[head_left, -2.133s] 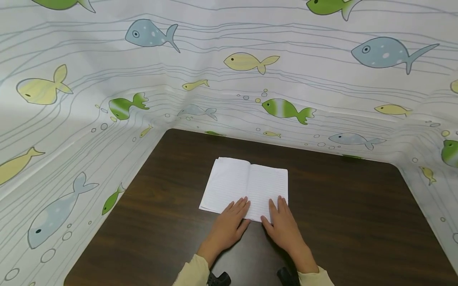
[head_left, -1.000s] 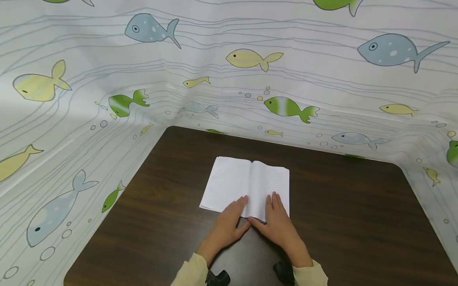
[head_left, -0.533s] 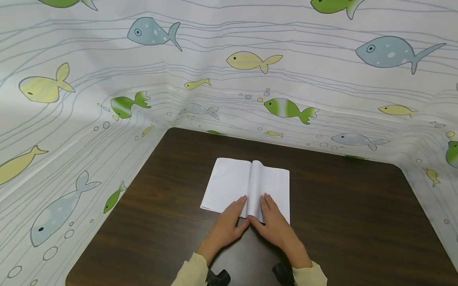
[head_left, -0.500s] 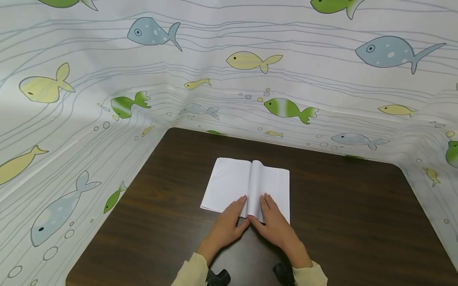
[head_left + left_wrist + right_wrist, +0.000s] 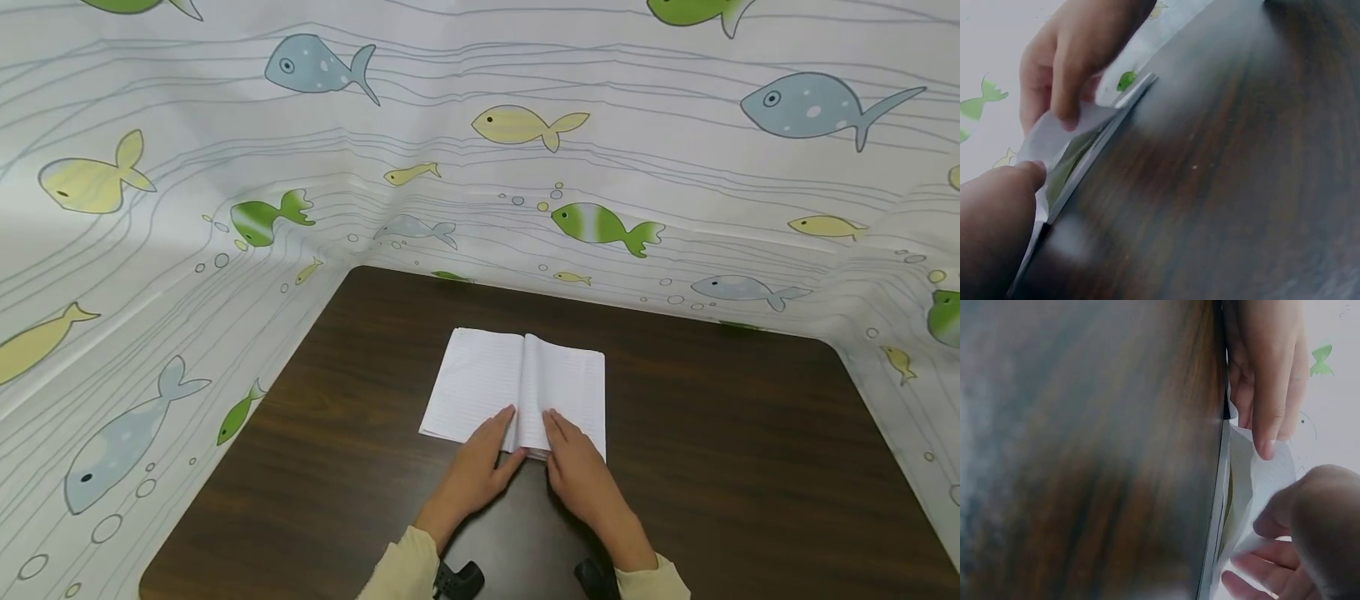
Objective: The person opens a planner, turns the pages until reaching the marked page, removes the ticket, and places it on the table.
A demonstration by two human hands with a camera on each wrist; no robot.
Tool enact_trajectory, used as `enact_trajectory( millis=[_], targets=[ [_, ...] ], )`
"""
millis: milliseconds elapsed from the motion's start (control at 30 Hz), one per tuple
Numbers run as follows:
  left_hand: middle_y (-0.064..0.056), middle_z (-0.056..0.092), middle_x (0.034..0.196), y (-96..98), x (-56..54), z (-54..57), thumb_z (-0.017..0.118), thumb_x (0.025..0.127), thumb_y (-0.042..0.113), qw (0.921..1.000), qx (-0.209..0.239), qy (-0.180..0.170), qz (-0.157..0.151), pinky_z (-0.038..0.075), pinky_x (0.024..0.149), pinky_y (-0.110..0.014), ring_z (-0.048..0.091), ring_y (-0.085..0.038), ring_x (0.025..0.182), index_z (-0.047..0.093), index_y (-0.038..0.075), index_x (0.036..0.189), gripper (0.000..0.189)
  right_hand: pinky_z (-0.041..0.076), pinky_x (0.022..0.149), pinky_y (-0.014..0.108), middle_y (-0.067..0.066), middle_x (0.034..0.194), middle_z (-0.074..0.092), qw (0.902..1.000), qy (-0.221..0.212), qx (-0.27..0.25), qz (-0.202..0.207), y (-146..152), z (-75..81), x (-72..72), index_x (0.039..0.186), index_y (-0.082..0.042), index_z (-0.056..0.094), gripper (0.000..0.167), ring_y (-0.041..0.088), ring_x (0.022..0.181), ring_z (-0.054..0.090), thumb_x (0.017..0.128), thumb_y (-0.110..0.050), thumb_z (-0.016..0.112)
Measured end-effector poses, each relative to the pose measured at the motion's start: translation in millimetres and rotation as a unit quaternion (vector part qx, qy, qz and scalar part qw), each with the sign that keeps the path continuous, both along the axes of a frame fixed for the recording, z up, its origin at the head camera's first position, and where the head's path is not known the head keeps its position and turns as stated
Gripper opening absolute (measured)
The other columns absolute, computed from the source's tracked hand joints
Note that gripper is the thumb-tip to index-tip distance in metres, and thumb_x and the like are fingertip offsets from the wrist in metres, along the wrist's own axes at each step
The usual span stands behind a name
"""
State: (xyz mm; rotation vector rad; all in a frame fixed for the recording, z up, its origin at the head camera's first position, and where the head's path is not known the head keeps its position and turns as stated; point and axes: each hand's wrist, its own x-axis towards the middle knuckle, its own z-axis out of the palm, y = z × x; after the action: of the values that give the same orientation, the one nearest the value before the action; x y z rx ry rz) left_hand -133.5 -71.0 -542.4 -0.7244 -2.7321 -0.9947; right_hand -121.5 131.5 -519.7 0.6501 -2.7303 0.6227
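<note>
An open lined notebook point(image 5: 480, 371) lies on the table, its right-hand leaf arched up near the spine. On the left page rests my left hand point(image 5: 474, 472), fingers straight toward the spine and thumb reaching the notebook's near edge. My right hand point(image 5: 585, 479) lies over the right page, fingers extended along the arch. In the left wrist view the arched page point(image 5: 1047, 140) stands off the sheets below, with a gap under it. The right wrist view shows my right thumb point(image 5: 1282, 515) against this raised page point(image 5: 1279, 478) and the fingers lower down beside it.
The dark wooden table point(image 5: 720, 442) extends around the notebook. A white sheet printed with fish point(image 5: 615, 158) rises along its back and sides. Black wrist devices point(image 5: 459, 579) sit by the cream sleeves point(image 5: 405, 567).
My right hand has slid left from the outer part of the right page toward the spine, and the page has arched up. Its thumb has since drawn back from the left thumb.
</note>
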Motion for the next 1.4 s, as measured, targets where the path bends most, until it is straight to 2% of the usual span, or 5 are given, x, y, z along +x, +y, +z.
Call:
enact_trajectory(
  millis=[300, 467, 667, 967, 1400],
  targets=[
    [-0.019, 0.057, 0.145, 1.4, -1.3, -3.4, 0.071, 0.096, 0.011, 0.9962, 0.042, 0.077, -0.001, 0.049, 0.108, -0.046, 0.056, -0.031, 0.134, 0.044, -0.003, 0.152, 0.063, 0.048, 0.102, 0.065, 0.035, 0.154, 0.04, 0.9855, 0.114, -0.101, -0.075, 2, 3.4, -3.5, 0.149, 0.007, 0.047, 0.078, 0.051, 0.136, 0.047, 0.079, 0.007, 0.081],
    [-0.021, 0.051, 0.147, 2.9, -4.4, -4.3, 0.072, 0.089, 0.0, 0.9855, 0.112, 0.124, 0.027, 0.048, 0.109, -0.044, 0.054, -0.032, 0.136, 0.039, -0.005, 0.153, 0.073, 0.045, 0.103, 0.066, 0.036, 0.162, 0.022, 0.9784, 0.034, -0.168, -0.115, -1, 6.6, -2.8, 0.16, 0.009, 0.023, 0.095, 0.054, 0.144, 0.035, 0.085, -0.001, 0.081],
    [-0.026, 0.042, 0.154, 2.9, -7.1, -0.7, 0.073, 0.078, -0.007, 0.963, 0.137, 0.188, 0.136, 0.039, 0.115, -0.044, 0.045, -0.04, 0.14, 0.035, -0.006, 0.155, 0.086, 0.041, 0.11, 0.065, 0.039, 0.152, 0.04, 0.9927, -0.09, -0.044, -0.067, 0, -1.3, 2.7, 0.147, 0.01, 0.049, 0.063, 0.053, 0.142, 0.039, 0.096, -0.018, 0.073],
    [-0.031, 0.023, 0.161, 0.6, -11.3, 7.1, 0.078, 0.075, -0.015, 0.9408, 0.095, 0.221, 0.239, 0.022, 0.12, -0.064, 0.025, -0.05, 0.149, 0.036, -0.002, 0.156, 0.092, 0.035, 0.116, 0.063, 0.033, 0.155, 0.042, 0.9937, -0.1, -0.008, -0.05, 3, -0.4, 1.4, 0.146, 0.006, 0.054, 0.058, 0.049, 0.146, 0.037, 0.099, -0.023, 0.07],
    [-0.01, 0.051, 0.156, 2.4, -1.4, 1.7, 0.058, 0.106, 0.025, 0.9946, -0.042, 0.091, -0.029, 0.034, 0.121, -0.043, 0.044, -0.023, 0.147, 0.056, 0.006, 0.148, 0.046, 0.038, 0.112, 0.066, 0.038, 0.149, 0.046, 0.9969, -0.055, -0.023, -0.05, 4, 1.6, -3.4, 0.136, 0.008, 0.063, 0.048, 0.053, 0.142, 0.041, 0.097, -0.018, 0.072]
  ],
)
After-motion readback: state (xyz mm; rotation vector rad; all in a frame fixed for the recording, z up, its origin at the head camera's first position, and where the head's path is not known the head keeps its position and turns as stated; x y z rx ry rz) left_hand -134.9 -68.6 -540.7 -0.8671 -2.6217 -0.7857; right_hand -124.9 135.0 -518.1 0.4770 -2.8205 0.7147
